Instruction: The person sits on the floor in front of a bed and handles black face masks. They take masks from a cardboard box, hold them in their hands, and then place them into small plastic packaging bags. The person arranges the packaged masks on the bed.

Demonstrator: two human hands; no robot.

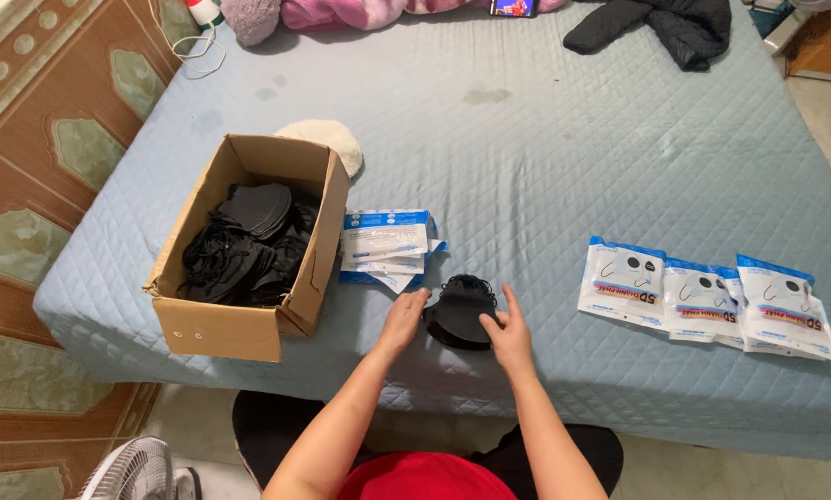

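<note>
We sit at the edge of the bed (545,157), covered in a pale blue quilt, with a small stack of black face masks (462,310) just in front of us. Our left hand (402,319) rests at the stack's left edge, fingers loosely spread and touching it, not clamped. Our right hand (508,335) lies on its right edge, fingers curled lightly against the masks; neither hand has closed a firm grip.

Left of the stack stands an open cardboard box (249,324) full of loose black masks (249,245). Between box and stack lies a pile of flat white-and-blue pouches (386,245). Well to the right of the stack, three filled pouches (702,298) lie in an overlapping row.

To handle this well, we judge it best to press both edges inward evenly, keep the masks aligned and the ear loops tucked under, so the stack stays squared and does not fan apart.
</note>
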